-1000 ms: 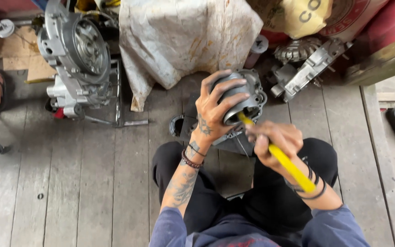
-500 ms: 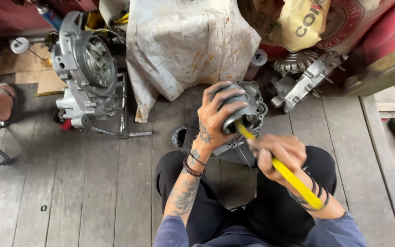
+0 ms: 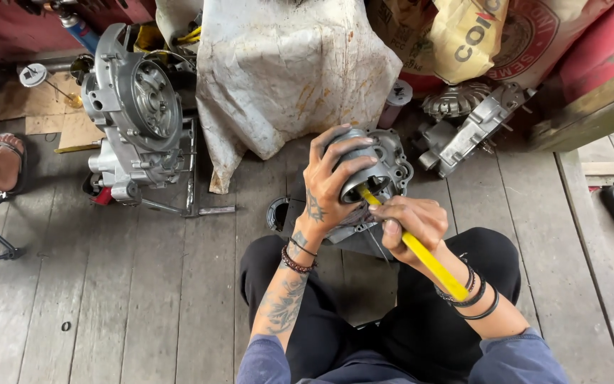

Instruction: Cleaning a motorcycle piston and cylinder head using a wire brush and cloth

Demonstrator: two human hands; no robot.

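Note:
I sit cross-legged on a wooden plank floor (image 3: 136, 299). My left hand (image 3: 330, 186) grips a grey metal engine cylinder (image 3: 376, 171) from above, fingers spread over its top and bore. My right hand (image 3: 408, 226) holds a yellow-handled tool (image 3: 428, 262) like a pen, its tip pushed into the cylinder's bore. The cylinder rests in front of my legs, above a dark flat piece on the floor.
A silver engine crankcase (image 3: 136, 117) stands at the left. A crumpled white sack (image 3: 286, 67) is behind the cylinder. More engine parts (image 3: 467, 128) lie at the right. Another person's sandalled foot (image 3: 1, 165) shows at the left edge. A black ring (image 3: 276, 213) lies by my knee.
The view has shifted, with the engine and sack lower in the picture. My right hand has moved up the yellow tool toward the cylinder. The left hand keeps its grip.

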